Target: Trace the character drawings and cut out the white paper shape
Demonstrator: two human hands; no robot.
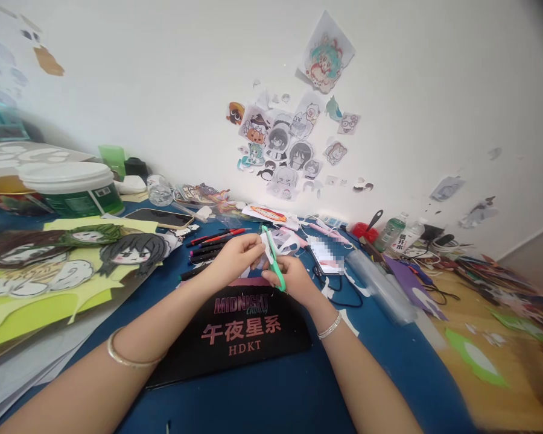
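Observation:
My right hand (292, 278) is closed round the handles of green scissors (274, 256), whose blades point up and away from me. A small white piece of paper (265, 246) is pinched in my left hand (244, 252), right beside the blades. Whether the blades touch the paper I cannot tell. Both hands are over the far edge of a black box or folder (239, 349) with pink lettering, lying on the blue table cover (344, 367). Several markers (210, 244) lie just beyond my left forearm.
Paper drawings (131, 256) on yellow sheets cover the left side, with a white-lidded green tub (72, 190) and a phone (160, 217) behind. A second, lit phone (324, 254), a clear plastic roll (380, 286), bottles (393, 232) and paper scraps (475, 355) lie right.

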